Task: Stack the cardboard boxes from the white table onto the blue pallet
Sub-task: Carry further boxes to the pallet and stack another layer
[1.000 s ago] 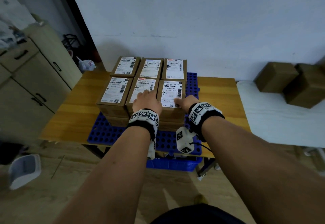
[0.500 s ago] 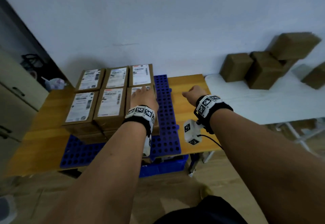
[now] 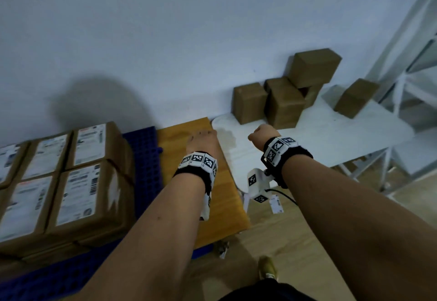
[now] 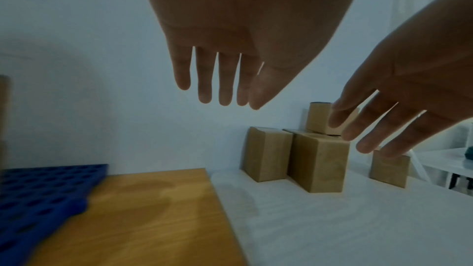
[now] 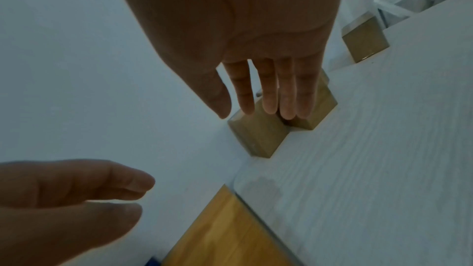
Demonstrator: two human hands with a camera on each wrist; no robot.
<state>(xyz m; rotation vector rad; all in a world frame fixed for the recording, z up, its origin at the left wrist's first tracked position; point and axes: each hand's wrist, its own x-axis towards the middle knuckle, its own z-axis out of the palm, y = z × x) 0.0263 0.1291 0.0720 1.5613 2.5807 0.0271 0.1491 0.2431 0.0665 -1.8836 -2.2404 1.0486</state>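
Two boxes point(image 4: 266, 154) upright, long axis vertical

Stacked boxes point(image 3: 82, 182) on pallet point(image 3: 146, 166) — left of table point(image 3: 331, 135) bearing loose boxes point(image 3: 283, 106).

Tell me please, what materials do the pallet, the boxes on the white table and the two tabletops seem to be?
Pallet: blue, likely moulded plastic, with a grid of holes.
Boxes: matte brown cardboard, plain faces.
White table: white top with faint grain lines, maybe laminate.
Other table: yellowish wood grain, smooth; real wood or veneer is unclear.
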